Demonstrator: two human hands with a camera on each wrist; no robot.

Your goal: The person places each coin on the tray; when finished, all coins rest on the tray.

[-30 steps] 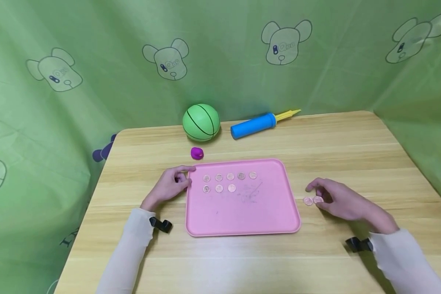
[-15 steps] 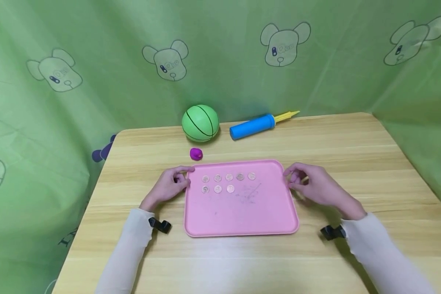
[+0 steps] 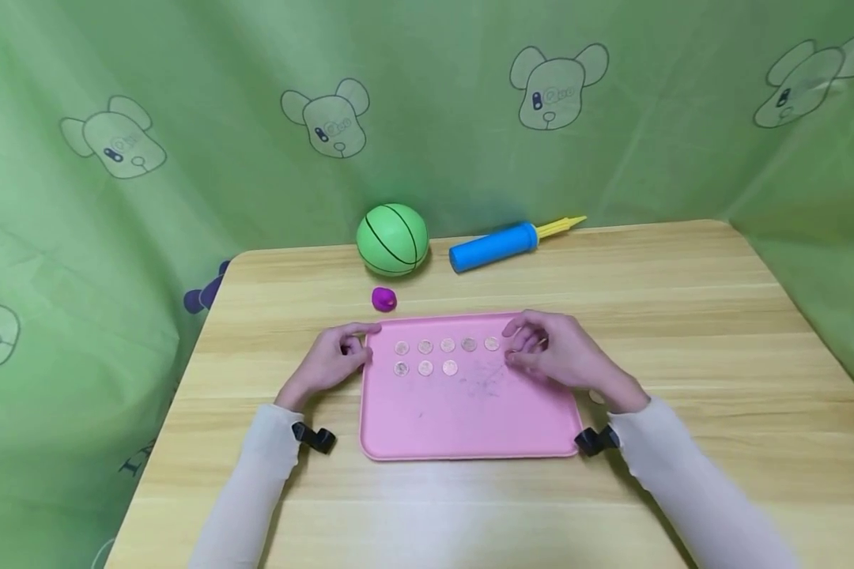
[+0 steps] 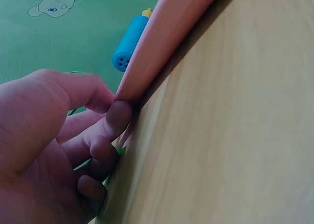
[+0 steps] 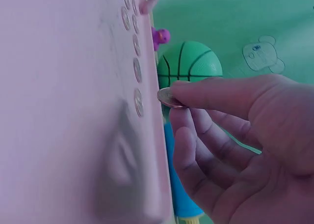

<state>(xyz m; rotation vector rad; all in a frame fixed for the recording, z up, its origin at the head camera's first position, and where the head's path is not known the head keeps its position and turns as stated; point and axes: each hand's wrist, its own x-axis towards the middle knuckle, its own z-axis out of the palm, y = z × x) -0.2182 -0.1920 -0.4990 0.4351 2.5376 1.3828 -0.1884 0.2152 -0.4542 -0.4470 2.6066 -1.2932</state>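
My right hand [image 3: 558, 352] is over the right part of the pink tray [image 3: 427, 427], near the far row of coins. Its thumb and fingers pinch a coin [image 5: 169, 97], seen nearly edge-on above the tray in the right wrist view. On the tray lie two rows of silvery coins, several in the far row and three in the nearer; one near-row coin [image 3: 450, 367] ends that row. At the tray's far left corner, my left hand [image 3: 334, 356] holds the rim between thumb and finger. Another coin [image 3: 595, 397] lies on the table, partly hidden by my right wrist.
A green ball [image 3: 392, 240] stands at the table's back edge, beside a blue pump [image 3: 494, 246] with a yellow nozzle. A small purple toy duck [image 3: 383, 299] sits behind the tray. Green curtain [image 3: 427, 118] hangs around the wooden table [image 3: 683, 316].
My right hand has picked up one of two coins on the table right of the tray and carried it left over the tray. My left hand has stayed at the corner.
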